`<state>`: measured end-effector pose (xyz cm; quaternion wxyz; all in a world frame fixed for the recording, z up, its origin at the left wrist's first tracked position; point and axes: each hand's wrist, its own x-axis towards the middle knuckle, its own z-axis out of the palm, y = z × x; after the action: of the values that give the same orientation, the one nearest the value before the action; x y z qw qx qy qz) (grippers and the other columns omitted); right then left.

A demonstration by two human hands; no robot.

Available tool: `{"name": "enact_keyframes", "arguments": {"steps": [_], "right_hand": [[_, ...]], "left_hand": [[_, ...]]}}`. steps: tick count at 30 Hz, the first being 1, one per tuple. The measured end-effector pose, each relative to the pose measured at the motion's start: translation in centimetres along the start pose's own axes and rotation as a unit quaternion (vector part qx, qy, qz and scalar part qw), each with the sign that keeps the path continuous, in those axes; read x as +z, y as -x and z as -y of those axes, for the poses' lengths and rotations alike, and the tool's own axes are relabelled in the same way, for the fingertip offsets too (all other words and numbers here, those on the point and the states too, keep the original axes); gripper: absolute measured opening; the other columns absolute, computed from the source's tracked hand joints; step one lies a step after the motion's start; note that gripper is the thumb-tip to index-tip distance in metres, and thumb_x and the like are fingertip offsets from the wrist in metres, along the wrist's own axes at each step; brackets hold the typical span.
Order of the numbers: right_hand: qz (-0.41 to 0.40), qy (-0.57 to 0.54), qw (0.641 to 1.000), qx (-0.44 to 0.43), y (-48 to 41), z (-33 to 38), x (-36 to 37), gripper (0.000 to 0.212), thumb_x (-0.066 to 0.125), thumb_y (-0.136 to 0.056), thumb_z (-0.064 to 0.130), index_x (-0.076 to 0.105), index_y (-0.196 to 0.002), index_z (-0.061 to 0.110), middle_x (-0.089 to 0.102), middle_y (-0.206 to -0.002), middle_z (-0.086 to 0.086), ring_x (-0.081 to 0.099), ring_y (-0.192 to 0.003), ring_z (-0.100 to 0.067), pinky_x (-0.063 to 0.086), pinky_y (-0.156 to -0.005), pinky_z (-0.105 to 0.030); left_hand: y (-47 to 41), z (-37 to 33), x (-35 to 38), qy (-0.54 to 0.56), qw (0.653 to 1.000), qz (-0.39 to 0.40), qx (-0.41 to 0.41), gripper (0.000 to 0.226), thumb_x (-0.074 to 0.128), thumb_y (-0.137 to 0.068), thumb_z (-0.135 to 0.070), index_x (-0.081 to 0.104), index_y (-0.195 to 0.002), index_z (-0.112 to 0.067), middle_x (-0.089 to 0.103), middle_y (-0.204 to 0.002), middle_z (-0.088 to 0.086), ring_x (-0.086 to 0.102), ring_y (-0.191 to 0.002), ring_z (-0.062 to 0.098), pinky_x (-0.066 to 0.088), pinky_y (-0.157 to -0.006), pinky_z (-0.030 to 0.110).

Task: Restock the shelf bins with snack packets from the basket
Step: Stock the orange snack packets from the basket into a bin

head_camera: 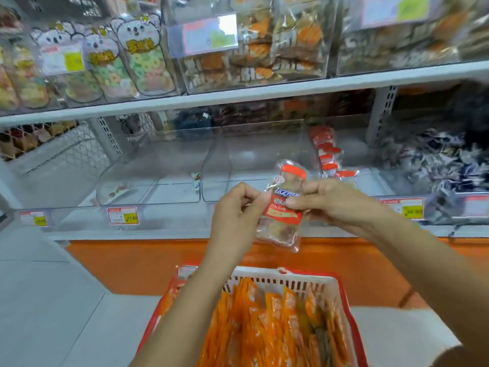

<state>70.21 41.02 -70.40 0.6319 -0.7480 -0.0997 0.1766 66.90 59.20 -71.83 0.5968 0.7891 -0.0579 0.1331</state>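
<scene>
A clear snack packet (283,207) with an orange-red label hangs upright in front of the lower shelf. My left hand (235,210) pinches its left edge and my right hand (333,200) pinches its right side. Behind it stands a clear shelf bin (254,154) that looks bare inside. To its right, another bin holds a row of like packets (328,154) with orange-red tops. Below my arms sits the red and white basket (291,279), packed with several orange packets (277,327).
A nearly bare clear bin (148,178) stands left of the middle one. Dark wrapped sweets (436,160) fill the bin at the far right. The upper shelf (238,94) carries full bins of snacks. Price tags (123,215) line the shelf edge above an orange base panel (132,260).
</scene>
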Motion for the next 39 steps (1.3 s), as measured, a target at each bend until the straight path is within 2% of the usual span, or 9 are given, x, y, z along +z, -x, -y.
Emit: {"name": "enact_keyframes", "arguments": {"steps": [4,9,12,17,21,23,27,34,39], "right_hand": [[-0.136,0.009,0.991,-0.007,-0.1,2.7,-6.9,0.016,0.073,-0.073,0.016,0.071,-0.083,0.003,0.071,-0.078,-0.006,0.061,-0.064,-0.012,0.048,-0.053,-0.015],[-0.378,0.062,0.922,-0.051,-2.1,2.9,-14.4,0.014,0.077,-0.079,0.017,0.066,-0.073,0.01,0.062,-0.062,-0.002,0.053,-0.043,-0.003,0.04,-0.042,-0.014],[-0.44,0.155,0.884,-0.031,-4.4,1.8,-16.6,0.014,0.075,-0.081,0.021,0.067,-0.087,0.011,0.064,-0.083,-0.009,0.059,-0.062,-0.015,0.042,-0.056,-0.024],[-0.432,0.259,0.86,0.076,-10.9,-1.1,-19.3,0.037,0.066,-0.089,0.02,0.062,-0.118,-0.003,0.062,-0.118,-0.02,0.059,-0.111,-0.034,0.047,-0.084,-0.033],[-0.4,0.173,0.893,0.116,-15.7,-3.3,-20.7,0.032,0.056,-0.092,0.008,0.059,-0.123,0.001,0.06,-0.125,-0.019,0.059,-0.112,-0.033,0.043,-0.043,-0.009],[-0.373,0.189,0.896,0.147,-17.1,-4.3,-20.6,0.034,0.055,-0.095,0.018,0.058,-0.124,-0.001,0.061,-0.122,-0.02,0.062,-0.106,-0.03,0.037,-0.036,-0.007],[-0.361,0.293,0.873,0.144,-19.5,-5.5,-20.8,0.04,0.057,-0.095,0.032,0.064,-0.111,-0.004,0.065,-0.115,-0.021,0.063,-0.104,-0.032,0.049,-0.076,-0.032],[-0.374,0.384,0.827,0.171,-19.2,-6.5,-20.7,0.03,0.056,-0.094,0.017,0.059,-0.11,-0.008,0.061,-0.116,-0.024,0.059,-0.109,-0.035,0.044,-0.076,-0.033],[-0.384,0.234,0.88,0.156,-18.2,-4.8,-19.2,0.053,0.026,-0.105,0.033,0.047,-0.127,-0.011,0.052,-0.128,-0.03,0.051,-0.118,-0.039,0.042,-0.098,-0.04]], "left_hand": [[-4.8,0.1,3.8,-0.071,0.996,0.037,0.035,0.015,0.056,-0.094,-0.029,0.066,-0.095,-0.018,0.067,-0.091,-0.009,0.062,-0.088,0.006,0.047,-0.08,0.02],[-8.8,2.7,6.6,-0.212,0.967,0.138,0.011,0.03,0.057,-0.094,-0.028,0.063,-0.118,-0.012,0.068,-0.109,0.0,0.062,-0.097,0.013,0.046,-0.089,0.023],[-9.6,3.4,7.4,-0.236,0.95,0.195,-0.061,0.031,0.057,-0.094,-0.028,0.059,-0.121,-0.012,0.068,-0.108,0.005,0.064,-0.091,0.017,0.045,-0.075,0.021],[-10.2,3.0,7.1,-0.14,0.944,0.259,-0.149,0.023,0.054,-0.096,-0.018,0.059,-0.116,-0.007,0.064,-0.071,-0.001,0.061,-0.047,0.001,0.045,-0.05,0.014],[-10.1,3.1,7.3,-0.144,0.943,0.262,-0.145,0.02,0.057,-0.094,-0.014,0.063,-0.113,-0.008,0.065,-0.066,-0.004,0.06,-0.047,-0.003,0.041,-0.047,0.008],[-10.3,3.0,7.4,-0.141,0.945,0.249,-0.162,0.02,0.057,-0.094,-0.013,0.062,-0.113,-0.008,0.065,-0.066,-0.002,0.061,-0.046,-0.002,0.04,-0.046,0.009],[-10.7,3.4,7.9,-0.181,0.94,0.238,-0.162,0.018,0.06,-0.092,-0.018,0.064,-0.109,-0.013,0.062,-0.058,-0.009,0.057,-0.043,-0.004,0.036,-0.044,0.009],[-10.8,4.1,7.9,-0.195,0.94,0.236,-0.153,0.012,0.062,-0.09,-0.02,0.065,-0.102,-0.018,0.061,-0.053,-0.011,0.06,-0.047,-0.003,0.038,-0.048,0.009],[-10.8,4.5,8.0,-0.209,0.941,0.219,-0.15,0.017,0.064,-0.088,-0.026,0.065,-0.105,-0.024,0.07,-0.072,-0.004,0.07,-0.071,0.009,0.052,-0.073,0.025]]}}
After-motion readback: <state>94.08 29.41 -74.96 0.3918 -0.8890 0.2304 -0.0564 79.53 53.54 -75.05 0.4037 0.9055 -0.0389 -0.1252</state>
